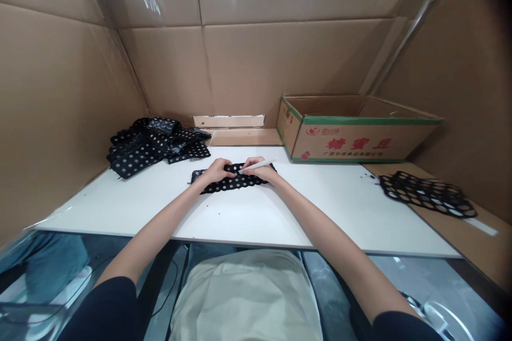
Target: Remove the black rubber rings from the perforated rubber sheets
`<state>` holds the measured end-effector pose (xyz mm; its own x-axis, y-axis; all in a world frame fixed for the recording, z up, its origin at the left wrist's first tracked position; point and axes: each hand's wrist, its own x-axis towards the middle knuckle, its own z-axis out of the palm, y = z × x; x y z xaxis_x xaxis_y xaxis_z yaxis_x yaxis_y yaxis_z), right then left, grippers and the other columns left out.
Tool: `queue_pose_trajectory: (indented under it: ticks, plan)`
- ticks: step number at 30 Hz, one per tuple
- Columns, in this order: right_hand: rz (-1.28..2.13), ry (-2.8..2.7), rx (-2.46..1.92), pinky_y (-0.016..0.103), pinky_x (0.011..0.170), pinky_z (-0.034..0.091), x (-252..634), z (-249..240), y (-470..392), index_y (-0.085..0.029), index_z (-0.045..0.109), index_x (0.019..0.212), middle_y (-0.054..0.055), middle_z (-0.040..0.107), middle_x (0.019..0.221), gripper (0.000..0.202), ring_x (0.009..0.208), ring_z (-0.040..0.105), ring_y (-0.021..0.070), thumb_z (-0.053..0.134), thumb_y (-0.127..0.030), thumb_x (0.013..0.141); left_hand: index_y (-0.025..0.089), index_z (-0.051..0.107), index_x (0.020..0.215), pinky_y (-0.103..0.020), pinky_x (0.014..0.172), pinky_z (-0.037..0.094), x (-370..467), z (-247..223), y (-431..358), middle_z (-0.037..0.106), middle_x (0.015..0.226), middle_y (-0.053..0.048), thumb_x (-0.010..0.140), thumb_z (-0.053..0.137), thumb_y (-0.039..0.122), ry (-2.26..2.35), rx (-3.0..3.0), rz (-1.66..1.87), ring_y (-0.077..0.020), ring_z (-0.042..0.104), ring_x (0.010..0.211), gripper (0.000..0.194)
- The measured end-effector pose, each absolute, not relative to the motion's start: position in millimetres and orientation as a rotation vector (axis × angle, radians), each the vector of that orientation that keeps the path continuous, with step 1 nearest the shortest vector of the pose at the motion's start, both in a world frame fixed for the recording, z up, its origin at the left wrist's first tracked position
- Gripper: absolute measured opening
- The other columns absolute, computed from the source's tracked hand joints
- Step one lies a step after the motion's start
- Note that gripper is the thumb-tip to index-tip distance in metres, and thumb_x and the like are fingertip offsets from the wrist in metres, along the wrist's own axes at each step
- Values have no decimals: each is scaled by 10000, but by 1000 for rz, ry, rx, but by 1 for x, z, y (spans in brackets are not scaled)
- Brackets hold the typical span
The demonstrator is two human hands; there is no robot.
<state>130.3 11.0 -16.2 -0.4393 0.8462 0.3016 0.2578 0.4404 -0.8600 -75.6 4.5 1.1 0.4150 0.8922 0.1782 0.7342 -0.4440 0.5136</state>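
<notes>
Your right hand (262,172) gripped a slim white pen (264,163), left hand's (217,170) grip unclear, above a crosswise dotted black cloth strip (229,186).

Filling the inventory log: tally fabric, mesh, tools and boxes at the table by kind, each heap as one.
Fabric: 2 (dotted strip, dotted heap)
Mesh: 1 (black mesh heap)
Tools: 1 (white pen-like tool)
Boxes: 1 (printed cardboard box)
Total: 5

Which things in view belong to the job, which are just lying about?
Job:
black dotted strip, left hand on it
white pen-like tool, in right hand
pile of dotted black pieces, probably

Lying about, seemingly:
open cardboard box
black large-holed mesh
</notes>
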Motion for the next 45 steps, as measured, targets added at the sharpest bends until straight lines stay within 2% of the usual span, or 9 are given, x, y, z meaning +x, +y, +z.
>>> queue_pose_trajectory:
  ticks: [7, 15, 20, 27, 34, 45]
  plan:
    - [815, -2132, -831, 220, 602, 349, 122, -8, 3, -152, 597, 648, -18, 572, 621, 108, 615, 495, 109, 571, -249, 688, 137, 630, 732, -252, 648, 345, -75, 1, 4, 599, 687, 5, 659, 648, 356, 1334, 2335, 604, -174, 518, 703, 232]
    - [1049, -1943, -936, 223, 531, 339, 117, -17, 9, -156, 548, 614, -27, 538, 555, 87, 541, 487, 108, 588, -231, 634, 130, 623, 665, -231, 615, 314, -75, -4, 8, 542, 605, 39, 629, 677, 293, 1281, 2310, 715, -131, 468, 634, 175]
    - [1143, -1849, -905, 226, 526, 337, 117, -21, 10, -158, 532, 597, -34, 522, 529, 124, 525, 473, 105, 615, -251, 601, 125, 627, 672, -232, 613, 310, -73, -2, 6, 561, 622, 31, 610, 699, 260, 1305, 2311, 724, -133, 475, 640, 165]
    - [1144, -1859, -943, 227, 512, 316, 113, -22, 13, -164, 509, 555, -43, 473, 490, 95, 498, 437, 97, 572, -221, 595, 129, 632, 682, -230, 595, 300, -73, -2, 4, 537, 595, 37, 620, 700, 282, 1309, 2339, 744, -125, 454, 611, 179]
    - [1041, -1884, -995, 230, 475, 260, 105, -22, 19, -176, 411, 468, -48, 401, 434, 109, 457, 374, 87, 477, -157, 553, 126, 615, 659, -227, 611, 312, -76, -9, 9, 537, 605, 43, 595, 715, 294, 1343, 2273, 776, -122, 460, 625, 206]
    - [1177, -1782, -1000, 231, 459, 217, 105, -19, 15, -180, 370, 431, -56, 353, 394, 145, 423, 314, 74, 475, -176, 531, 130, 606, 640, -229, 618, 321, -78, -10, 10, 518, 596, 53, 583, 705, 320, 1324, 2179, 775, -116, 454, 622, 222]
